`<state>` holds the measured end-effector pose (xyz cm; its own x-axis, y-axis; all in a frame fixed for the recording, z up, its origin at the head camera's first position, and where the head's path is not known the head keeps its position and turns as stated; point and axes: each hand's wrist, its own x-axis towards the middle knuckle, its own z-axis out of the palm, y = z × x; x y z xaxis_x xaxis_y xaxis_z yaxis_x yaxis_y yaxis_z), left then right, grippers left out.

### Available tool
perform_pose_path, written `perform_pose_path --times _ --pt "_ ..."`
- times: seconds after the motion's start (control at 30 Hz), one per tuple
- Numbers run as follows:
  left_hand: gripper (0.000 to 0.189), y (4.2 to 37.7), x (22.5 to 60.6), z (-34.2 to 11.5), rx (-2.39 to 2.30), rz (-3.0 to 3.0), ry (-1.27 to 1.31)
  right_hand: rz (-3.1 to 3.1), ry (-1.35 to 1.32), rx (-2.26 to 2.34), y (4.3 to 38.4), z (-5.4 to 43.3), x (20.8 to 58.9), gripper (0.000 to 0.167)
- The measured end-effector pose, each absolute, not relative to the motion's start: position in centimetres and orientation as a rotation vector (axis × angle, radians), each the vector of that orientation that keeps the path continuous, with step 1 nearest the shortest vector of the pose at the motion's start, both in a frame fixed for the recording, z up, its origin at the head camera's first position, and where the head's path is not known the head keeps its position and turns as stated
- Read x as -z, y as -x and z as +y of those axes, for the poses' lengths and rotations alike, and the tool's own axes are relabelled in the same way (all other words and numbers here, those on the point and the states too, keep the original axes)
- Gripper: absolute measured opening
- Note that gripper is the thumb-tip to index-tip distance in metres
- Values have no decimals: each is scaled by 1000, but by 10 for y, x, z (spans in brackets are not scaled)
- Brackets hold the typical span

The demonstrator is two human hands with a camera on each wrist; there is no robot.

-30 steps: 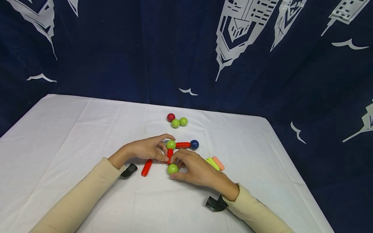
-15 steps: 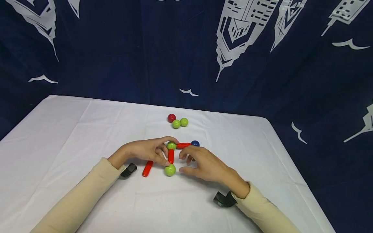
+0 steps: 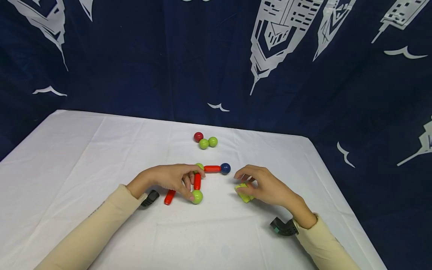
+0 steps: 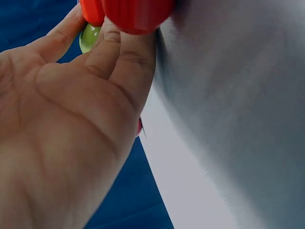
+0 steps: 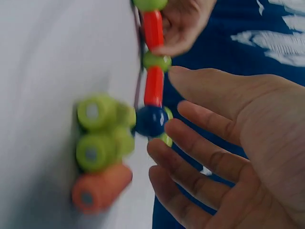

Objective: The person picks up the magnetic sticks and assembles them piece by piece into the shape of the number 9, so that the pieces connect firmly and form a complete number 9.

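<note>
A chain of magnetic rods and balls lies bent on the table: blue ball (image 3: 225,168), red rod (image 3: 212,169), far green ball, second red rod (image 3: 197,181), near green ball (image 3: 197,197). My left hand (image 3: 172,178) holds the chain's left side, thumb at the near ball and index finger over the far one. A loose red rod (image 3: 170,197) lies below this hand. My right hand (image 3: 268,185) hovers with parted, bent fingers over yellow-green rods (image 3: 244,193). Its wrist view shows two yellow-green rods (image 5: 93,112) beside an orange rod (image 5: 102,188), apart from the fingers.
Behind the chain, a red ball (image 3: 198,137) and two green balls (image 3: 208,142) sit together. A white cloth covers the table (image 3: 101,150). The navy printed curtain (image 3: 202,56) hangs along the back edge. Black wrist devices (image 3: 285,227) hang below both sleeves.
My right hand has let go of the near green ball and moved right, over the yellow-green rods. My left thumb has slid down to the near ball.
</note>
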<state>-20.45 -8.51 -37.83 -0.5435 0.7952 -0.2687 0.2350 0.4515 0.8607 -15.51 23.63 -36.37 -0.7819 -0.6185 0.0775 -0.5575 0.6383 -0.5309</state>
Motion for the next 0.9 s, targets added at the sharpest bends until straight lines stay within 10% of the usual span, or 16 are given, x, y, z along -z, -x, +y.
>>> perform_pose_path --times 0.9 --pt "48 205 380 -87 -1058 2036 -863 2678 781 684 168 274 368 26"
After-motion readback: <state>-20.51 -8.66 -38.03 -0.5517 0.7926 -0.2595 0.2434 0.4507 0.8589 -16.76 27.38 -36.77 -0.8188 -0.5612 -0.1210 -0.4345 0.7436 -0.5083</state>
